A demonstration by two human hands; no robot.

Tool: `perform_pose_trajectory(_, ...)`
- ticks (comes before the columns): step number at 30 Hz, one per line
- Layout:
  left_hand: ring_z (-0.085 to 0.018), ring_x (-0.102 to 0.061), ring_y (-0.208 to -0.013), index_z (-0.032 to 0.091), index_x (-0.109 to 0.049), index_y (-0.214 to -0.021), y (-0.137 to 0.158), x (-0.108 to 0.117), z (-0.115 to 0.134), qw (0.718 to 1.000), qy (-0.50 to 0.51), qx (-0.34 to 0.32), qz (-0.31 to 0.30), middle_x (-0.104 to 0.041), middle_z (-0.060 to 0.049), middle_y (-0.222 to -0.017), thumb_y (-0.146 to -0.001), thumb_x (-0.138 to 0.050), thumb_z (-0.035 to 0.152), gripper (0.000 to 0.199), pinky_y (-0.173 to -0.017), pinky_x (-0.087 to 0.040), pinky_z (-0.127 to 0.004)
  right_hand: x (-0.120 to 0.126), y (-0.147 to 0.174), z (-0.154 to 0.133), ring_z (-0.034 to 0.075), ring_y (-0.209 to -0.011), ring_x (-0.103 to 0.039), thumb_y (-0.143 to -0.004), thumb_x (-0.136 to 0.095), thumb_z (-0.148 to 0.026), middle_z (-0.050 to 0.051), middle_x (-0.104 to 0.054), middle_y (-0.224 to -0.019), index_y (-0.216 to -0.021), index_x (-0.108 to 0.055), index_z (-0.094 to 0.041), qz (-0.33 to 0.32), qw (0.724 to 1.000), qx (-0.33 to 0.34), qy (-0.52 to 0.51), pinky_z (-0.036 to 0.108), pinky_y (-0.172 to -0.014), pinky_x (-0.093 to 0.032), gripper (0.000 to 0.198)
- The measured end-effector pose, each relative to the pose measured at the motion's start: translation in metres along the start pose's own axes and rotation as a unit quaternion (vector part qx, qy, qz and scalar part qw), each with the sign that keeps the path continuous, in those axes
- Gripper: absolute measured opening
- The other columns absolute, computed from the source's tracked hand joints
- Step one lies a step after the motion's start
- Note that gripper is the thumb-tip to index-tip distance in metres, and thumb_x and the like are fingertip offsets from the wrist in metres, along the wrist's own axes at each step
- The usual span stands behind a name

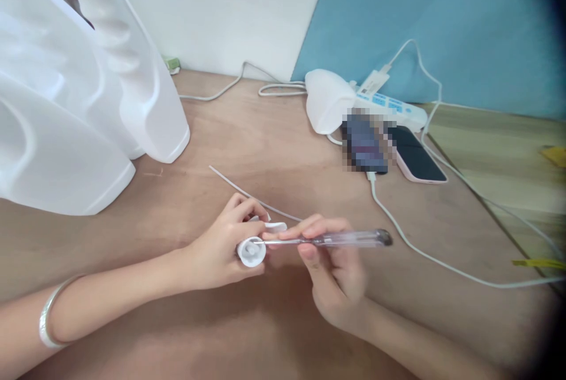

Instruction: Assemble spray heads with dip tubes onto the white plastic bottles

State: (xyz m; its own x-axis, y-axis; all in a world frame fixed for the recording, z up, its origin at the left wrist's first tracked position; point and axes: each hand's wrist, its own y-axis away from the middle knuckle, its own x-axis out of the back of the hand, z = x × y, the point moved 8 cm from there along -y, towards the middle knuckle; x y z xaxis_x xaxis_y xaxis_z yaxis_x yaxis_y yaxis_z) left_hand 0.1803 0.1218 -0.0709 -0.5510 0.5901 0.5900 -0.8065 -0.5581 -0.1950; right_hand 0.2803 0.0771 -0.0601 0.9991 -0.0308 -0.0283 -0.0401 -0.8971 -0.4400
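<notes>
My left hand [225, 244] is closed around a white trigger spray head [252, 252], its round open end facing up toward me. In my right hand [338, 271] is a screwdriver [354, 239] with a clear handle, held between thumb and fingers. The metal shaft points left, and its tip sits at the inside of the round opening. Behind my hands a thin white tube [234, 183] runs back to the left; my fingers hide where its near end goes.
Several large white bottles [159, 114] stand at the left. Toward the back right are a white plastic piece [325, 102], a power strip [393, 110], a partly blurred dark phone [367, 147] and a pink-edged phone [420, 156]. A white cable [411, 244] crosses the table's right side.
</notes>
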Motion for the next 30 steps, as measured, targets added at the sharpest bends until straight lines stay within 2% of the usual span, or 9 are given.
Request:
perform_pose_trajectory(3, -0.020, -0.039, -0.093, 0.015, -0.059, -0.077, 0.001, -0.002, 0.005, 0.999, -0.034, -0.030, -0.005, -0.048, -0.007, -0.091, -0.071, -0.057, 0.011, 0.008, -0.085, -0.039, -0.033, -0.003, 0.000, 0.009, 0.016, -0.089, -0.064, -0.091, -0.042, -0.016, 0.003, -0.060, -0.091, -0.099, -0.044, -0.023, -0.019, 0.998, -0.040, -0.047, 0.035, -0.078, -0.054, 0.012)
perform_pose_trajectory(7, -0.020, -0.038, -0.093, 0.017, -0.059, -0.078, 0.001, -0.004, 0.005, 0.997, -0.060, -0.039, -0.014, -0.049, -0.006, -0.089, -0.073, -0.055, 0.012, 0.008, -0.085, -0.039, -0.034, -0.005, 0.000, 0.020, 0.015, -0.081, -0.066, -0.091, -0.043, -0.018, 0.001, -0.060, -0.088, -0.097, -0.045, -0.024, -0.030, 0.986, -0.106, -0.124, 0.030, -0.067, -0.056, 0.009)
perform_pose_trajectory(13, -0.020, -0.038, -0.092, 0.016, -0.059, -0.076, 0.001, -0.005, 0.002, 0.996, -0.081, -0.023, -0.007, -0.049, -0.007, -0.091, -0.076, -0.055, 0.018, 0.004, -0.083, -0.038, -0.035, 0.002, -0.001, 0.032, 0.014, -0.070, -0.064, -0.089, -0.047, -0.023, -0.001, -0.060, -0.081, -0.090, -0.048, -0.022, 0.018, 0.964, -0.185, -0.192, 0.030, -0.063, -0.052, 0.003)
perform_pose_trajectory(17, -0.023, -0.038, -0.093, 0.016, -0.056, -0.073, 0.004, -0.001, -0.003, 0.986, -0.163, 0.014, 0.017, -0.049, -0.007, -0.100, -0.069, -0.056, 0.014, 0.004, -0.077, -0.035, -0.039, 0.008, -0.005, 0.037, 0.010, -0.052, -0.055, -0.086, -0.045, -0.029, -0.005, -0.049, -0.059, -0.070, -0.044, -0.020, 0.068, 0.943, -0.217, -0.243, 0.024, -0.054, -0.042, 0.019)
perform_pose_trajectory(21, -0.028, -0.041, -0.100, 0.017, -0.057, -0.081, 0.009, 0.002, 0.000, 0.960, -0.276, 0.017, 0.045, -0.051, -0.008, -0.104, -0.067, -0.054, 0.013, 0.015, -0.076, -0.031, -0.043, 0.001, -0.007, 0.038, 0.013, -0.051, -0.052, -0.085, -0.043, -0.033, -0.004, -0.047, -0.055, -0.063, -0.041, -0.020, 0.024, 0.938, -0.236, -0.254, 0.026, -0.052, -0.039, 0.026)
perform_pose_trajectory(24, -0.029, -0.042, -0.110, 0.016, -0.056, -0.078, 0.013, -0.001, 0.015, 0.919, -0.386, -0.036, 0.076, -0.056, -0.008, -0.102, -0.071, -0.050, 0.010, 0.011, -0.083, -0.028, -0.047, 0.001, -0.006, 0.039, 0.014, -0.054, -0.053, -0.084, -0.043, -0.033, -0.003, -0.051, -0.058, -0.063, -0.043, -0.020, 0.022, 0.940, -0.233, -0.250, 0.028, -0.056, -0.041, 0.025)
perform_pose_trajectory(28, -0.024, -0.047, -0.111, 0.014, -0.058, -0.073, 0.021, -0.012, 0.045, 0.802, -0.568, -0.118, 0.143, -0.060, -0.006, -0.086, -0.079, -0.046, 0.008, 0.015, -0.092, -0.024, -0.043, 0.002, -0.007, 0.040, 0.014, -0.057, -0.054, -0.084, -0.044, -0.033, -0.002, -0.053, -0.060, -0.062, -0.044, -0.019, 0.031, 0.944, -0.225, -0.239, 0.029, -0.062, -0.042, 0.026)
perform_pose_trajectory(30, -0.022, -0.048, -0.110, 0.014, -0.060, -0.077, 0.024, -0.018, 0.055, 0.758, -0.619, -0.132, 0.157, -0.061, -0.005, -0.086, -0.083, -0.047, 0.012, 0.015, -0.094, -0.024, -0.040, 0.003, -0.007, 0.041, 0.013, -0.056, -0.054, -0.084, -0.044, -0.033, -0.002, -0.053, -0.059, -0.061, -0.044, -0.019, 0.038, 0.944, -0.223, -0.240, 0.028, -0.061, -0.042, 0.026)
